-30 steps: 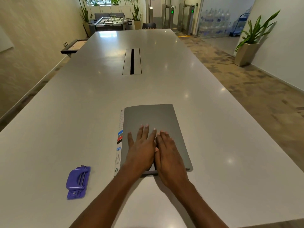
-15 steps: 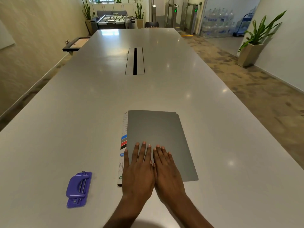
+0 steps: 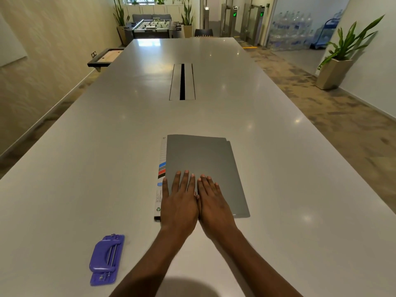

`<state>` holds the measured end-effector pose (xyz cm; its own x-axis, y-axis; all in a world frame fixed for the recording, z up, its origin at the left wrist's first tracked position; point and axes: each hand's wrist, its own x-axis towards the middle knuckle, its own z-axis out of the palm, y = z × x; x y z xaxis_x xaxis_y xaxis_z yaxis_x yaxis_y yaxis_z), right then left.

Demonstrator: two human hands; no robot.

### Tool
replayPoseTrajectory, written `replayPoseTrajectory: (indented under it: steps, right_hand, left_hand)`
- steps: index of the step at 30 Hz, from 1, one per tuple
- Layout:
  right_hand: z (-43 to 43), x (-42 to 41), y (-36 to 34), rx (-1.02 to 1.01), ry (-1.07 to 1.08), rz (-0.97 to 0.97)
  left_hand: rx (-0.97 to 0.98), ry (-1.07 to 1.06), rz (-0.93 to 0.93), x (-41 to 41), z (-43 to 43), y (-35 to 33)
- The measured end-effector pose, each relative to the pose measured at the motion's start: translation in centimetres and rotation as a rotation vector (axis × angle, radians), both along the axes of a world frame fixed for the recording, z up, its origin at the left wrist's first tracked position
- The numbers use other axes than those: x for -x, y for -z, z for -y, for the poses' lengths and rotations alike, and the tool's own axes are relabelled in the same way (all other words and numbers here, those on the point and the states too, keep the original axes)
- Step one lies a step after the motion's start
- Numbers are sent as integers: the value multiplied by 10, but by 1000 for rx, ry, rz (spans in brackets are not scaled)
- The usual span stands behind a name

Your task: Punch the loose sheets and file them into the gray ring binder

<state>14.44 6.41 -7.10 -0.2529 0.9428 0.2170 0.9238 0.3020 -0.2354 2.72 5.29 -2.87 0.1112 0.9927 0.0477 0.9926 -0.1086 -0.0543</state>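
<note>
Broadly, the long white desk carries the whole job, and the gray binder lies flat and closed on its near middle, long side running away from the person. No loose sheets show anywhere on the desk. A second edge steps out at the binder's far right corner, so something may lie under the cover, though I cannot tell what.

The step in hand looks like pressing the cover down flat. To do that well, the weight should spread through both palms and then travel toward the far edge, so the cover settles evenly rather than springing up at the unpressed end. Leaning only on the near part could skid the binder across the smooth desk.

The left hand and right hand lie side by side, touching along the thumbs, palms down on the binder's near left part, wrists past its near edge. The purple punch sits well apart to the near left, untouched. A white strip with coloured bands runs along the binder's left side, just beside the left thumb.

The fingers are straight and close together, gripping nothing; the binder lies directly beneath them, and most of its cover stretches beyond the fingertips.
</note>
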Motion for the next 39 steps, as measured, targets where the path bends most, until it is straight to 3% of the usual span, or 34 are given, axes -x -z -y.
replayPoseTrajectory:
  steps: [11, 23, 30, 36, 39]
  right_hand:
    - [-47, 7, -20, 112, -89, 60]
    - [-38, 3, -31, 38, -105, -59]
    - [-47, 5, -58, 177, -18, -149]
    - [-46, 4, -78, 8, 12, -41]
    - [-47, 2, -77, -137, 30, -51]
  left_hand:
    - [-28, -22, -31, 11, -52, 7]
    - [37, -30, 65, 7, -55, -12]
    - [46, -7, 115, 15, -56, -24]
    - [-103, -8, 252, 12, -48, -36]
    - [-316, 58, 328, 15, -44, -30]
